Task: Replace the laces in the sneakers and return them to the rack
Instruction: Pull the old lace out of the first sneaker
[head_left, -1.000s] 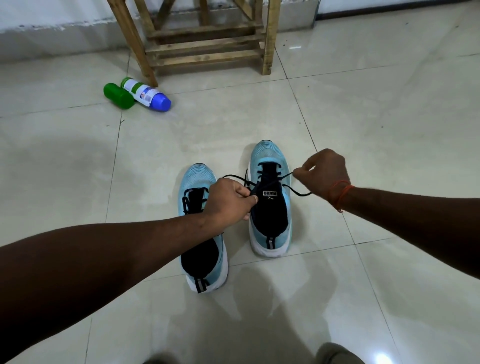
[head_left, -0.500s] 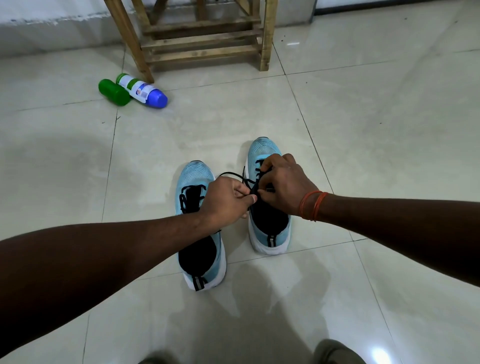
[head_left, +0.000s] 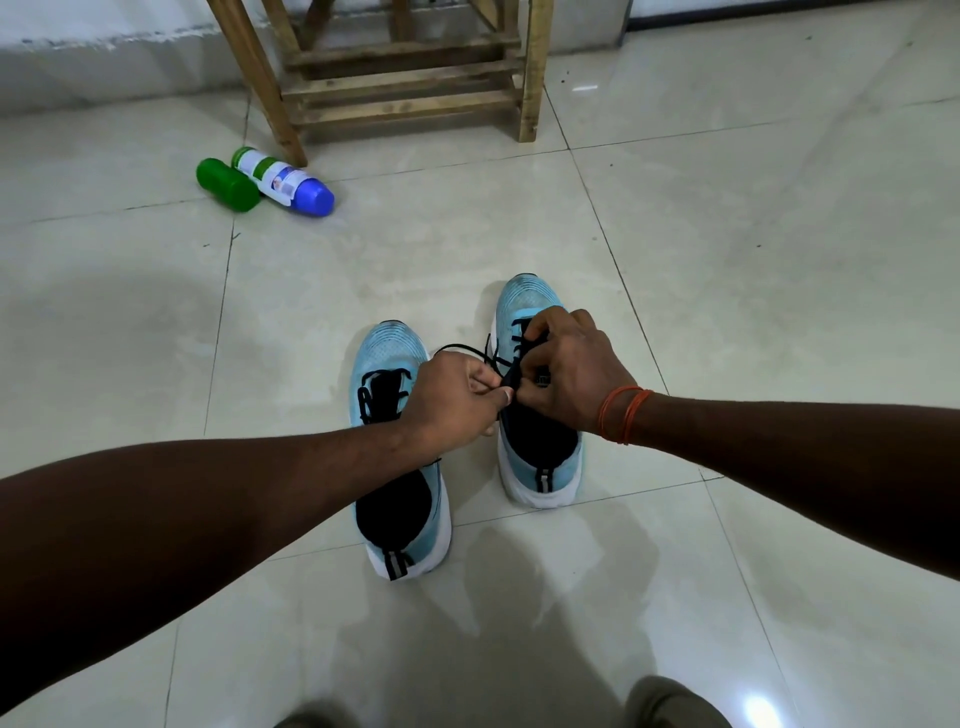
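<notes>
On the tiled floor (head_left: 727, 260) in front of me, both sneakers stand side by side, toes toward the wooden rack (head_left: 405, 78).

Step in hand, my read: tying off the black lace (head_left: 462, 349) on the right sneaker (head_left: 525, 299). The left sneaker (head_left: 387, 353) looks laced already, but my forearm hides its lace ends, so I cannot tell if it's knotted.

Left hand (head_left: 457, 397): thumb and forefinger pinch the lace just over the tongue, the other fingers curled under. Right hand (head_left: 566, 374): fingers curled down onto the same spot, pinching the lace too. The hands touch there. One loop of lace arcs out to the left, between the sneakers.

Next move, my judgement: draw the loops apart evenly to snug the knot, keeping tension so nothing slips. Then both sneakers go to the rack, well apart from them.

Containers: the green bottle (head_left: 228, 184) and white bottle (head_left: 275, 176) lie on their sides, touching, just beside the rack's front leg. The white one's blue cap is on. Both are opaque, so I cannot tell the contents.
</notes>
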